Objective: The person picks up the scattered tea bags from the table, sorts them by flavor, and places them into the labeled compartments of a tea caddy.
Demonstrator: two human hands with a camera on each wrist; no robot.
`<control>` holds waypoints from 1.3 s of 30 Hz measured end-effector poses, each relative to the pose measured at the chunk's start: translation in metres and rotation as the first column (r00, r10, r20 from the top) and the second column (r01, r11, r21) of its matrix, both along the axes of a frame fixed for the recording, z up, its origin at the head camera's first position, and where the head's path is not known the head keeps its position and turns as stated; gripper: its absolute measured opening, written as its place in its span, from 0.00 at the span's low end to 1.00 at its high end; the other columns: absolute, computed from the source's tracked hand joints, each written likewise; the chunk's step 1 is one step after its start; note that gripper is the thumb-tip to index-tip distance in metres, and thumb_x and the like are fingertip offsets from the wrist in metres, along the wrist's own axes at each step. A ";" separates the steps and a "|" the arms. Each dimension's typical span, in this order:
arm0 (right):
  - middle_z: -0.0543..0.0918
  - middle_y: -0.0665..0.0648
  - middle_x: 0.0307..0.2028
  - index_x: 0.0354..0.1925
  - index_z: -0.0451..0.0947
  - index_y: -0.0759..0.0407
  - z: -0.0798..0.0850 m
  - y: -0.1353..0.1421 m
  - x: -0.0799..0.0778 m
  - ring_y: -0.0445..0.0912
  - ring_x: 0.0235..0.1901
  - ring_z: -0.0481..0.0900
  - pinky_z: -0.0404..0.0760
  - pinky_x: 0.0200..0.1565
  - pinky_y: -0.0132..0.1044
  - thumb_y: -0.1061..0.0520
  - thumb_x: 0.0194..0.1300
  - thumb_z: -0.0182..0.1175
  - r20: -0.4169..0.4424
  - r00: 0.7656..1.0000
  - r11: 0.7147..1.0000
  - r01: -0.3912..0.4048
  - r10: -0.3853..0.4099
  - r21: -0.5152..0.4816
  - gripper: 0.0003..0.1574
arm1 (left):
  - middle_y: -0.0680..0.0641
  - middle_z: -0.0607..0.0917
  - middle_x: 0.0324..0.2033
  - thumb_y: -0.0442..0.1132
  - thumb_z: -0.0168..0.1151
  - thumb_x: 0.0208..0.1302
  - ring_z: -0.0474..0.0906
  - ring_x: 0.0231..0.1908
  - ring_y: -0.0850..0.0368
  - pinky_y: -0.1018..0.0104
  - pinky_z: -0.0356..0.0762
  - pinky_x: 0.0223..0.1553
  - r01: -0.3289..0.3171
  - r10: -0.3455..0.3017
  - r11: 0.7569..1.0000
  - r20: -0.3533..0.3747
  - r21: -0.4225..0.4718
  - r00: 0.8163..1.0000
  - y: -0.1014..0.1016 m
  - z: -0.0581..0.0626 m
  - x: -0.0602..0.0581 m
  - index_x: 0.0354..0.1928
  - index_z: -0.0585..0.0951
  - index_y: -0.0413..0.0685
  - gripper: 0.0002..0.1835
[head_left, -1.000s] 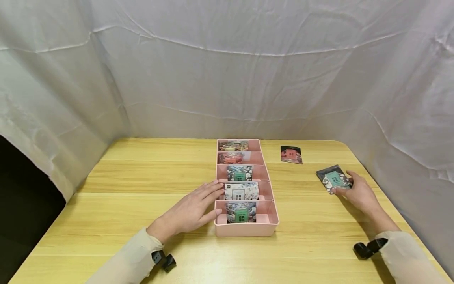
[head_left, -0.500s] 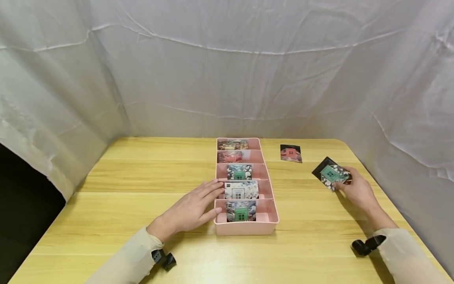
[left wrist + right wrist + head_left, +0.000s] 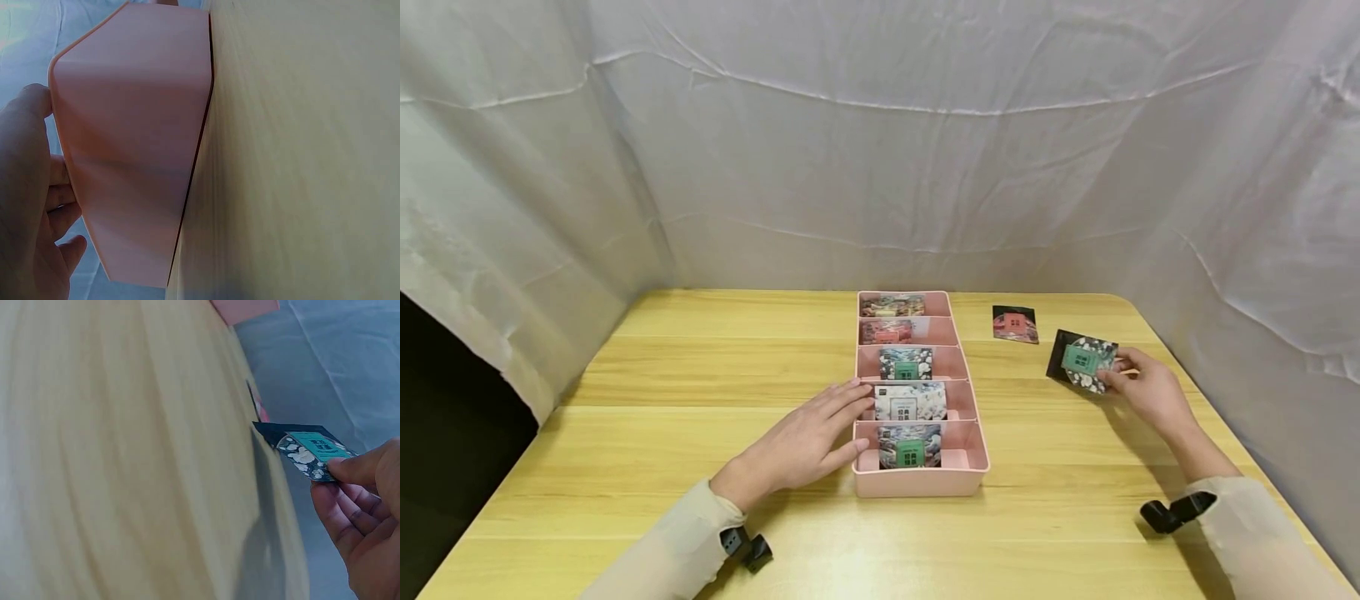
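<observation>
My right hand (image 3: 1150,390) pinches a dark tea sachet (image 3: 1082,360) with a green label and white flowers, thumb on top and fingers beneath. In the right wrist view the sachet (image 3: 309,450) is held above the table, its shadow falling below. My left hand (image 3: 805,437) rests with extended fingers on the left rim of a pink divided box (image 3: 917,485). The left wrist view shows those fingertips (image 3: 65,215) along the box's edge. Each compartment of the box contains sachets, including a green-labelled one (image 3: 910,447) in front and a white one (image 3: 912,402) behind it.
A dark sachet with a red label (image 3: 1015,324) lies flat on the wooden table (image 3: 1037,533), right of the box's far end. Pale curtains (image 3: 880,167) hang behind the table and along both sides.
My right hand has picked the green-labelled tea sachet up off the table, moved it slightly left and turned it. The left hand stays on the box rim.
</observation>
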State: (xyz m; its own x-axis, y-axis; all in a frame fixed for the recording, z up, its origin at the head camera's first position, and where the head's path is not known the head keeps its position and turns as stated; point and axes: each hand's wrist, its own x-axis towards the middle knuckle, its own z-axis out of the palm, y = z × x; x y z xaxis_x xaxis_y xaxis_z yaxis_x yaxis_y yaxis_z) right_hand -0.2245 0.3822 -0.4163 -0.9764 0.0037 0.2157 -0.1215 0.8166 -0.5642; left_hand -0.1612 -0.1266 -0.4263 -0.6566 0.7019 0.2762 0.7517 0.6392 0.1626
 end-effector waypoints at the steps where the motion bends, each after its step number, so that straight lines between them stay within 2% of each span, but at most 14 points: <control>1: 0.80 0.65 0.41 0.56 0.72 0.71 0.002 -0.002 0.000 0.67 0.47 0.80 0.74 0.34 0.26 0.51 0.70 0.61 -0.005 1.000 1.000 -0.002 0.002 0.000 0.27 | 0.43 0.61 0.73 0.60 0.38 0.76 0.49 0.74 0.51 0.54 0.47 0.73 0.000 0.000 1.000 0.000 0.000 1.000 0.000 0.000 0.000 0.72 0.64 0.43 0.34; 6: 0.81 0.66 0.42 0.60 0.70 0.74 0.012 -0.011 -0.001 0.66 0.45 0.81 0.74 0.33 0.22 0.50 0.71 0.59 -0.014 1.000 1.000 -0.018 0.018 -0.011 0.33 | 0.43 0.60 0.73 0.60 0.37 0.76 0.49 0.74 0.51 0.54 0.46 0.73 -0.002 0.002 1.000 -0.001 -0.003 1.000 0.000 0.000 0.000 0.72 0.64 0.43 0.35; 10: 0.81 0.67 0.42 0.62 0.68 0.75 0.020 -0.019 -0.002 0.53 0.37 0.85 0.76 0.32 0.21 0.50 0.71 0.59 -0.009 0.999 0.999 -0.037 0.037 -0.032 0.34 | 0.43 0.60 0.73 0.60 0.37 0.76 0.49 0.74 0.50 0.53 0.47 0.72 -0.002 0.002 1.000 -0.005 -0.004 1.000 0.000 0.000 0.000 0.72 0.64 0.43 0.35; 13: 0.82 0.68 0.42 0.62 0.69 0.75 0.026 -0.026 -0.001 0.48 0.33 0.85 0.77 0.32 0.24 0.50 0.71 0.59 -0.023 0.999 0.999 -0.042 0.042 -0.021 0.34 | 0.42 0.61 0.73 0.60 0.38 0.76 0.49 0.74 0.50 0.52 0.50 0.72 0.003 -0.003 1.000 -0.005 -0.002 1.000 0.000 0.000 0.000 0.72 0.64 0.42 0.34; 18: 0.83 0.68 0.42 0.62 0.69 0.73 0.036 -0.037 -0.001 0.49 0.33 0.84 0.77 0.30 0.27 0.48 0.72 0.58 -0.050 0.998 0.999 -0.049 0.049 -0.003 0.34 | 0.43 0.60 0.73 0.60 0.37 0.76 0.49 0.74 0.50 0.52 0.49 0.72 0.003 -0.003 1.000 -0.003 -0.005 1.000 0.000 0.000 0.000 0.72 0.63 0.42 0.34; 24: 0.83 0.67 0.41 0.63 0.70 0.71 0.047 -0.051 -0.004 0.37 0.30 0.80 0.76 0.28 0.25 0.49 0.72 0.57 -0.093 0.993 0.997 -0.076 0.073 -0.030 0.31 | 0.43 0.60 0.73 0.59 0.38 0.76 0.48 0.74 0.50 0.49 0.52 0.72 0.008 -0.008 1.000 -0.008 -0.003 1.000 0.000 0.000 0.000 0.72 0.63 0.42 0.34; 27: 0.83 0.67 0.41 0.62 0.71 0.70 0.053 -0.060 -0.005 0.38 0.30 0.79 0.76 0.27 0.25 0.51 0.73 0.57 -0.126 0.988 0.994 -0.100 0.093 -0.046 0.29 | 0.43 0.60 0.73 0.59 0.37 0.76 0.48 0.74 0.50 0.49 0.52 0.71 0.006 -0.006 1.000 -0.010 -0.006 1.000 0.000 0.000 0.001 0.72 0.63 0.42 0.34; 35: 0.82 0.65 0.45 0.64 0.71 0.66 0.066 -0.087 -0.009 0.48 0.34 0.75 0.73 0.28 0.29 0.51 0.75 0.52 -0.176 0.977 0.991 -0.128 0.119 -0.044 0.27 | 0.42 0.61 0.72 0.60 0.38 0.76 0.49 0.74 0.50 0.49 0.53 0.71 0.007 -0.007 1.000 -0.013 -0.003 1.000 0.000 0.001 0.001 0.72 0.63 0.42 0.35; 39: 0.84 0.62 0.40 0.61 0.76 0.62 0.069 -0.101 -0.014 0.48 0.30 0.75 0.72 0.26 0.31 0.54 0.74 0.54 -0.220 0.965 0.988 -0.153 0.143 -0.030 0.22 | 0.42 0.61 0.72 0.59 0.38 0.76 0.49 0.74 0.50 0.49 0.53 0.71 0.008 -0.008 1.000 -0.013 0.002 1.000 0.000 0.001 0.000 0.72 0.64 0.42 0.34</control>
State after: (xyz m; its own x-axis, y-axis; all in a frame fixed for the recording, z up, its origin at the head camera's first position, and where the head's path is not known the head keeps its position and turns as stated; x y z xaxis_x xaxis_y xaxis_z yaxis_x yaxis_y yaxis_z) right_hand -0.2383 0.2813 -0.3473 -0.8966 -0.1223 0.4255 -0.3628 0.7539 -0.5478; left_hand -0.1607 -0.1262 -0.4252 -0.6476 0.7063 0.2858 0.7585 0.6332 0.1539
